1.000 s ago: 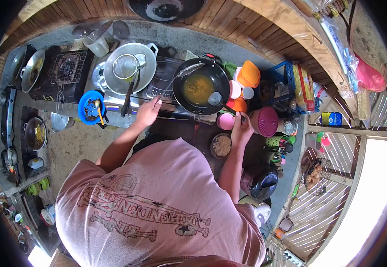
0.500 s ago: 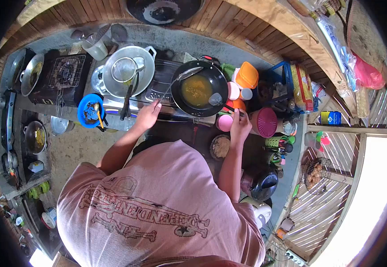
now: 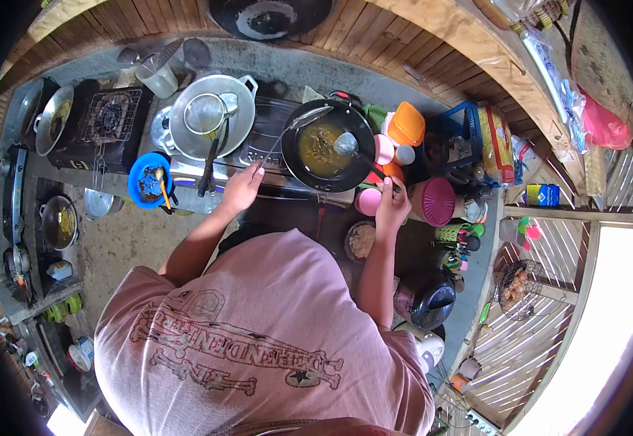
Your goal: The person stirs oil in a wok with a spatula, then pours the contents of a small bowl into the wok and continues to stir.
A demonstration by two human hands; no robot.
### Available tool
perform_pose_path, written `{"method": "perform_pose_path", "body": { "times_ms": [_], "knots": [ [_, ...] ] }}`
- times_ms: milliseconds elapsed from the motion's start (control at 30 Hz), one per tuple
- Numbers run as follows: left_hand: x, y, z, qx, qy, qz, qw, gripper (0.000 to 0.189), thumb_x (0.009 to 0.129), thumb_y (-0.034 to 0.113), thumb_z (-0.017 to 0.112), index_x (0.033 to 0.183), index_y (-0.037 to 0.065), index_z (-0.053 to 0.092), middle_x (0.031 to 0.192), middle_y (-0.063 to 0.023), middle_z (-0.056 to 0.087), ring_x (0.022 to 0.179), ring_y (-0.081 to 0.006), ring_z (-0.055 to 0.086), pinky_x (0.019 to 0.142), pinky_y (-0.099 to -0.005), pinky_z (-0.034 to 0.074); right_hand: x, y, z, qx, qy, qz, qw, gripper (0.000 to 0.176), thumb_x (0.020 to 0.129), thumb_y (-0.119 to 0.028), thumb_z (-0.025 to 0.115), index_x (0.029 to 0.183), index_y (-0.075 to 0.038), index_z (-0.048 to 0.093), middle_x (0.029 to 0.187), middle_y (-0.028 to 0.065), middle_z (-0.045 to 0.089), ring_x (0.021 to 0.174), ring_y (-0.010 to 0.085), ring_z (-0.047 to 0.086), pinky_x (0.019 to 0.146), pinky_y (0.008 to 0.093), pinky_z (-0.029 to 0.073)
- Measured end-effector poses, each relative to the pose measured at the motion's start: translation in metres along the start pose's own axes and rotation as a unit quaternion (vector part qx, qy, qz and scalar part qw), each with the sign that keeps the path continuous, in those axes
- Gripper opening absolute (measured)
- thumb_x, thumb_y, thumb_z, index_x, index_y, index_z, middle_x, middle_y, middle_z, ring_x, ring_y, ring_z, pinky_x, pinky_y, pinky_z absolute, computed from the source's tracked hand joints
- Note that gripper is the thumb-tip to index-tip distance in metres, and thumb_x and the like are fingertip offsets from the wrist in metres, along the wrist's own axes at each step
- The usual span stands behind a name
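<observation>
A black wok (image 3: 329, 175) with yellowish liquid and small dark bits in it sits on the stove (image 3: 267, 131). My right hand (image 3: 393, 206) is closed round the dark handle of a spatula (image 3: 345, 144), whose grey blade rests in the liquid. My left hand (image 3: 242, 190), in front of the stove, grips the handle of a long metal utensil (image 3: 307, 118); its far end lies over the wok's upper left rim. Left of the wok, a large metal pot (image 3: 242, 136) holds a strainer (image 3: 203, 114).
A blue bowl (image 3: 147, 190) with a spoon stands left of the pot. Right of the wok are an orange container (image 3: 406, 124), a pink-lidded tub (image 3: 437, 201) and a blue basket (image 3: 462, 116). A bowl of pale food (image 3: 362, 241) sits nearer my body.
The spatula blade has moved up and slightly left in the wok, farther into the liquid. My left hand and its utensil have hardly moved.
</observation>
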State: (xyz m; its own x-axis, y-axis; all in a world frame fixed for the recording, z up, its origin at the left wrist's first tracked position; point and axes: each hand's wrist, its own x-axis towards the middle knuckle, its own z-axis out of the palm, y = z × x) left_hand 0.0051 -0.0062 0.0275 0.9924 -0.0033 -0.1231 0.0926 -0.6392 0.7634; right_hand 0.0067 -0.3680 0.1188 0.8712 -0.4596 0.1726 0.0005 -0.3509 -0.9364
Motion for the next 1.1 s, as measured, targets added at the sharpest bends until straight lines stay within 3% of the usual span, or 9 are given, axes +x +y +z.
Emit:
{"method": "perform_pose_path", "body": {
  "times_ms": [67,400,600,667,733,800,1100],
  "knots": [
    [-0.001,0.001,0.0,0.001,-0.003,-0.002,1.0,0.047,0.108,0.043,0.044,0.139,0.012,0.059,0.093,-0.0292,0.07,0.094,-0.0493,0.068,0.083,-0.0584,0.051,-0.001,0.002,-0.006,0.038,0.0,0.007,0.999,0.027,0.102,-0.019,0.068,0.111,0.005,0.072,0.089,0.012,0.077,0.087,0.0154,0.075,0.08,0.0286,0.056],
    [0.0,0.01,-0.002,0.006,-0.021,-0.01,1.0,0.049,0.108,0.043,0.043,0.142,0.01,0.056,0.104,-0.0297,0.07,0.101,-0.0492,0.067,0.088,-0.0573,0.051,-0.006,-0.007,-0.026,-0.139,-0.009,-0.009,0.99,0.025,0.098,-0.017,0.072,0.11,0.004,0.073,0.086,0.0113,0.075,0.08,0.0136,0.07,0.077,0.0291,0.056],
    [0.0,0.013,-0.001,0.004,0.003,0.016,1.0,0.051,0.108,0.044,0.043,0.142,0.008,0.056,0.105,-0.0296,0.07,0.102,-0.0497,0.066,0.088,-0.0577,0.051,-0.002,-0.007,-0.009,-0.131,-0.009,0.006,0.991,0.024,0.099,-0.017,0.07,0.108,0.005,0.072,0.087,0.0125,0.076,0.081,0.0147,0.072,0.075,0.0295,0.056],
    [0.001,0.01,0.0,-0.001,-0.012,0.009,1.0,0.051,0.108,0.044,0.042,0.142,0.008,0.056,0.105,-0.0295,0.07,0.102,-0.0497,0.066,0.088,-0.0575,0.051,0.004,0.014,0.003,-0.063,0.002,0.034,0.997,0.025,0.101,-0.018,0.066,0.107,0.005,0.072,0.089,0.014,0.077,0.082,0.016,0.074,0.076,0.03,0.056],
    [0.001,0.009,0.001,-0.002,-0.01,0.014,1.0,0.05,0.108,0.044,0.042,0.142,0.009,0.057,0.105,-0.0293,0.07,0.102,-0.0496,0.066,0.088,-0.0575,0.051,0.007,0.029,0.009,-0.078,-0.004,0.042,0.996,0.027,0.103,-0.019,0.063,0.11,0.006,0.071,0.091,0.0148,0.078,0.085,0.0173,0.075,0.079,0.0307,0.056],
    [0.002,0.009,0.002,-0.003,-0.006,0.019,1.0,0.05,0.108,0.044,0.042,0.142,0.01,0.057,0.104,-0.0291,0.07,0.102,-0.0496,0.066,0.088,-0.0575,0.051,0.01,0.04,0.016,0.017,-0.003,0.063,0.998,0.029,0.104,-0.02,0.063,0.115,0.006,0.07,0.092,0.0145,0.078,0.085,0.0173,0.075,0.082,0.0308,0.056],
    [0.0,0.001,0.002,-0.01,0.002,0.023,1.0,0.047,0.108,0.042,0.042,0.143,0.014,0.056,0.1,-0.029,0.071,0.099,-0.0502,0.067,0.087,-0.0587,0.051,0.005,0.017,-0.002,0.033,-0.003,0.009,0.999,0.027,0.103,-0.017,0.065,0.118,0.005,0.07,0.096,0.0104,0.076,0.089,0.0147,0.072,0.084,0.0283,0.055]
  ]
}}
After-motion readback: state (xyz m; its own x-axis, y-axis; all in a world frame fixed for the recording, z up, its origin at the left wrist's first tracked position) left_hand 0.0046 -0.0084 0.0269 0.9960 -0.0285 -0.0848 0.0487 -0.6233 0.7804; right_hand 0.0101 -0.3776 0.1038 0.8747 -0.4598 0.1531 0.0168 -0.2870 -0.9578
